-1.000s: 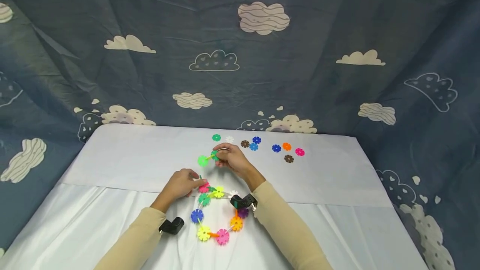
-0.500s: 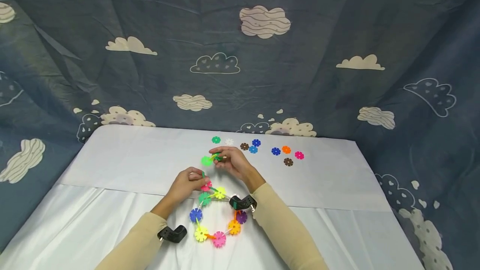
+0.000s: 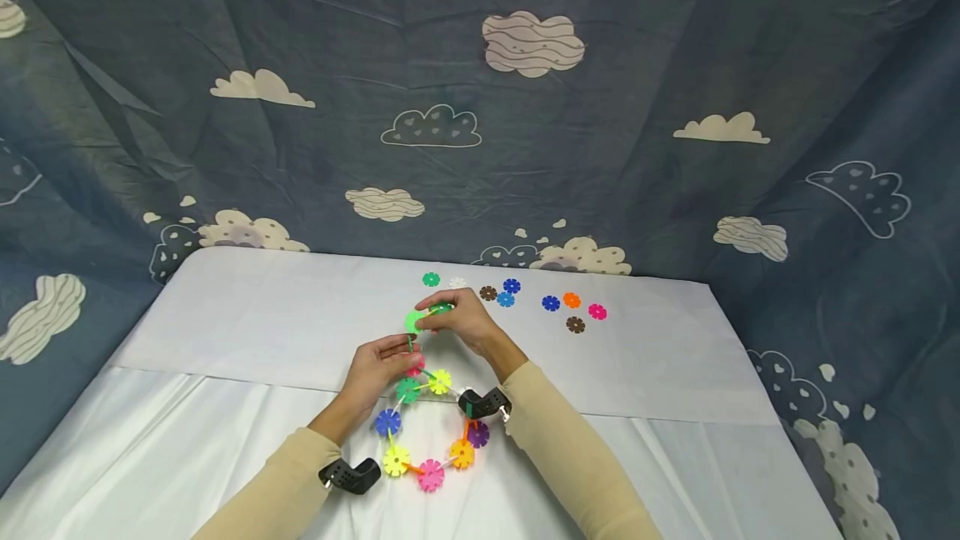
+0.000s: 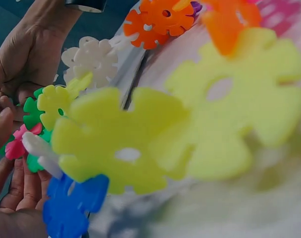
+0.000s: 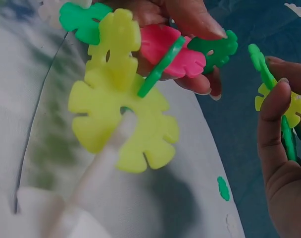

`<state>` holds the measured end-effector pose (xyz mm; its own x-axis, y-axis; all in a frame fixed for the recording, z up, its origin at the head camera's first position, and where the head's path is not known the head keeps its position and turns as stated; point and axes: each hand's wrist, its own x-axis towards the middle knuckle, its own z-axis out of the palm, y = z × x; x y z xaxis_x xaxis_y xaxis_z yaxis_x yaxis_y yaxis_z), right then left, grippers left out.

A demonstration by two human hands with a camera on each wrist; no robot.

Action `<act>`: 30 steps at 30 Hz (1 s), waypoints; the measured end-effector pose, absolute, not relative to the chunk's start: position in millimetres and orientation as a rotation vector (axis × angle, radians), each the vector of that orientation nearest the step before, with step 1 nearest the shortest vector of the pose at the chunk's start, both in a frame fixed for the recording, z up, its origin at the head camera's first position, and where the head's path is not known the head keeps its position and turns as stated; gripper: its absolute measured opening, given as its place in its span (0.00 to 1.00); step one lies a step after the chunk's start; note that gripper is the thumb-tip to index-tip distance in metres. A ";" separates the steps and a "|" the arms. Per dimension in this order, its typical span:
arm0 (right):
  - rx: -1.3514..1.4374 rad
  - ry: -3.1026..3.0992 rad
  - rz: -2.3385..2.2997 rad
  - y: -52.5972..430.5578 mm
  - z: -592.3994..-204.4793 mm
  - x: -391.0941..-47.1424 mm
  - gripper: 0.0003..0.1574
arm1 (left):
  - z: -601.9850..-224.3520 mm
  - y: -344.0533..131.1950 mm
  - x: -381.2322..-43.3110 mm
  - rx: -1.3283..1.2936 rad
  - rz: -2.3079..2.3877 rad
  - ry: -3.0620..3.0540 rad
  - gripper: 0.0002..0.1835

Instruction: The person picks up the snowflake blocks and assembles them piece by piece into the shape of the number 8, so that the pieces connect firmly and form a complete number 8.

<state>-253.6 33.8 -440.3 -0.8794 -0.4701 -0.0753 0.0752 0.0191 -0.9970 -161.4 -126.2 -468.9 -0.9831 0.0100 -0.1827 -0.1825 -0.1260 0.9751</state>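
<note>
My left hand [image 3: 375, 369] pinches the top of a linked ring of flower-shaped plastic discs, at a pink disc [image 5: 163, 42] with a green disc [image 5: 217, 49] slotted into it. From there the ring hangs down over the white cloth through a yellow disc [image 3: 440, 382], a blue disc [image 3: 387, 422] and a lower pink disc [image 3: 431, 476]. Just above, my right hand [image 3: 468, 323] holds a short chain: a light green disc [image 3: 412, 322], a yellow disc [image 5: 295, 105] and a darker green disc [image 5: 287, 139]. The light green disc is close to the left fingertips; contact is unclear.
Loose discs lie along the back of the table [image 3: 660, 348]: a green disc [image 3: 431, 280], a white one, brown discs [image 3: 575, 325], blue discs [image 3: 551, 303], an orange disc [image 3: 572, 300] and a pink one. A dark cloud-printed curtain [image 3: 600, 148] hangs behind.
The left hand has risen slightly with the pink disc, shifting the ring. The right hand has turned its short chain, so the light green disc now sits nearer the left fingertips.
</note>
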 end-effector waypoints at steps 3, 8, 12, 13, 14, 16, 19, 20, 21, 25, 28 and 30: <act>-0.435 1.973 -1.865 34.4 -438.4 -252.9 0.17 | -468.9 -124.2 -161.3 -0.191 2.278 1.973 0.24; -0.475 2.107 -1.743 33.9 -434.8 -249.0 0.14 | -469.0 -121.2 -161.7 -0.174 2.303 1.954 0.24; -0.503 2.146 -1.711 33.9 -432.2 -246.2 0.12 | -469.6 -120.7 -161.8 -0.171 2.288 1.966 0.24; -0.509 2.144 -1.713 34.2 -431.4 -245.8 0.11 | -469.9 -120.7 -161.7 -0.171 2.283 1.972 0.24; -0.520 2.149 -1.711 34.6 -430.4 -245.4 0.11 | -470.3 -120.8 -161.7 -0.173 2.278 1.979 0.25; -0.560 2.177 -1.691 35.4 -428.3 -244.9 0.11 | -471.0 -120.9 -161.2 -0.190 2.268 1.997 0.25; -0.672 2.259 -1.615 36.2 -424.5 -244.5 0.11 | -471.8 -120.6 -160.3 -0.193 2.265 2.015 0.25; -0.715 2.292 -1.582 36.4 -423.1 -244.5 0.11 | -472.0 -120.4 -159.9 -0.187 2.269 2.021 0.24; -0.753 2.319 -1.554 36.5 -422.0 -244.6 0.11 | -472.2 -119.9 -159.5 -0.179 2.273 2.028 0.23; -0.848 2.391 -1.471 37.6 -418.4 -245.0 0.11 | -472.3 -117.8 -158.8 -0.144 2.299 2.045 0.21; -0.877 2.402 -1.444 38.6 -416.0 -244.5 0.11 | -471.8 -117.2 -159.1 -0.139 2.304 2.042 0.20; -0.894 2.414 -1.419 39.2 -414.3 -243.9 0.11 | -471.1 -117.3 -159.3 -0.125 2.297 2.038 0.20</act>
